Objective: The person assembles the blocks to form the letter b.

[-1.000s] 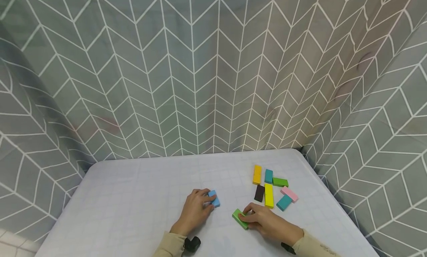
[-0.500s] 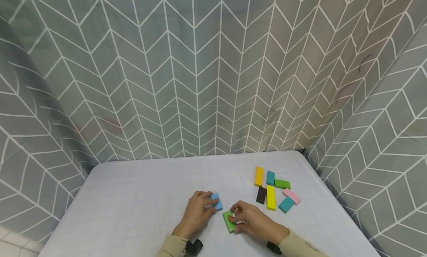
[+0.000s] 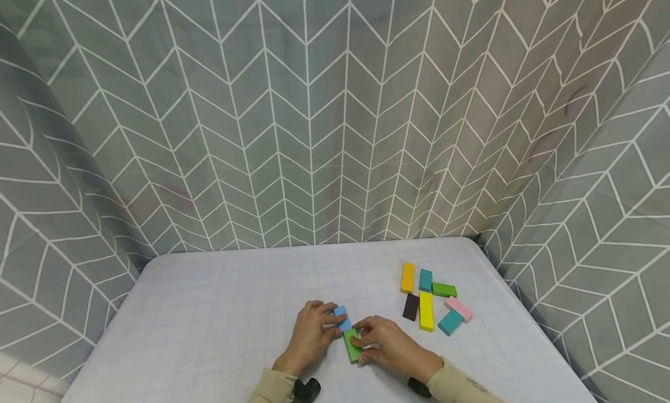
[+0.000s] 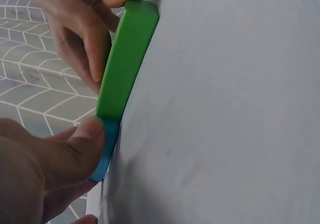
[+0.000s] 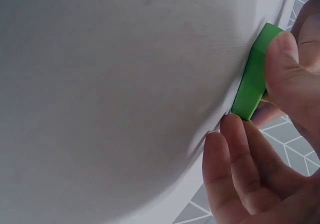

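My left hand grips a light blue block by its sides, flat on the white table. My right hand pinches a light green block lying just nearer to me. In the left wrist view the end of the green block meets the end of the blue block, the two roughly in one line. The right wrist view has the thumb on the face of the green block and a fingertip at its end; the blue block is hidden there.
At the right lie an orange-yellow block, a teal block, a darker green block, a dark brown block, a yellow block and a pink block touching another teal block. A patterned curtain surrounds the table.
My right hand has slid the green block leftward and turned it, from apart to end against end with the blue block. The left hand stays on the blue block. The view shifts slightly.
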The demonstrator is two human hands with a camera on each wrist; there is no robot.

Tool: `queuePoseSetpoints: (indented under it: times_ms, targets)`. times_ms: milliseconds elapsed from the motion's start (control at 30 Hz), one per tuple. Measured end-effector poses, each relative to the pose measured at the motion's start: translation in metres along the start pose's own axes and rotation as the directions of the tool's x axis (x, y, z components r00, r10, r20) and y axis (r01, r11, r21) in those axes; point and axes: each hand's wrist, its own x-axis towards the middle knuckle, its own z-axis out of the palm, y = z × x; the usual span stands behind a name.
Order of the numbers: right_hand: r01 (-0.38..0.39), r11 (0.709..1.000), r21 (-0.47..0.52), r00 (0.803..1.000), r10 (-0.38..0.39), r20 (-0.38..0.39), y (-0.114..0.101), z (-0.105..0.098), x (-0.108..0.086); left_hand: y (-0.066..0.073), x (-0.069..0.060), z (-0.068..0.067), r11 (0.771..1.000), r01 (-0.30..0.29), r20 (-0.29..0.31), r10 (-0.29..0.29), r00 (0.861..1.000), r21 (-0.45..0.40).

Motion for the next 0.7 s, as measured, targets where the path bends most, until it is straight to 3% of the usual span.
queuePoseSetpoints:
  times_ms: [333, 567, 700]
  targets:
    - [0.075, 0.997, -0.029, 0.994, -0.077, -0.083, 0.002, 0.014, 0.004, -0.002, 0.0, 0.007, 0.998, 0.051, -0.081, -0.054, 0.995, -0.037]
    - [0.004, 0.994, -0.109, 0.998, -0.012, -0.066, -0.013, 0.013, 0.009, -0.001, 0.003, 0.004, 0.996, 0.072, -0.127, -0.079, 0.989, -0.06]
    - [-0.001, 0.989, -0.151, 0.996, -0.013, -0.092, -0.018, 0.015, 0.009, -0.002, 0.006, 0.003, 0.995, 0.075, -0.143, -0.083, 0.986, -0.06]
